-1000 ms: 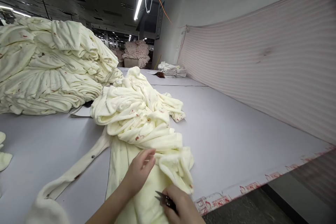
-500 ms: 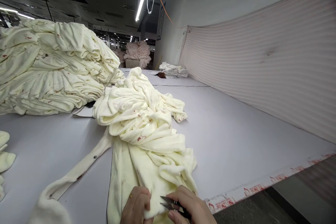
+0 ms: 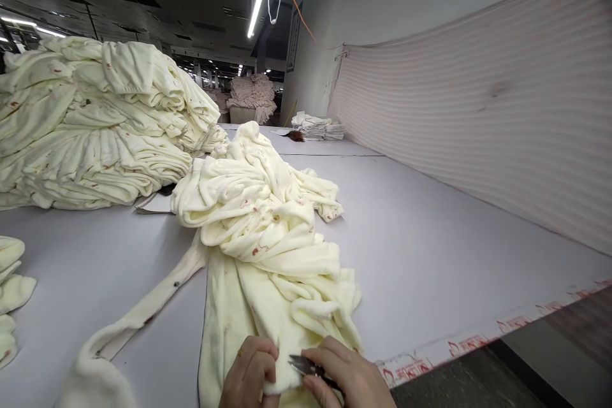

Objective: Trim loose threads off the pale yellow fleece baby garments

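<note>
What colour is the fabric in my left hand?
The fabric in your left hand is pale yellow; the head view shows it best.

Hands (image 3: 349, 373) partly below bottom edge

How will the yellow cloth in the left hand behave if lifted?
The cloth will probably flop, since it lies in soft folds. It seems unlikely to slip from the left hand, as its surface looks fuzzy. Its thick bunching suggests some drag.

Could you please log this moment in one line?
left grip: holding cloth; right grip: holding snips over cloth; pile: left of cloth
</note>
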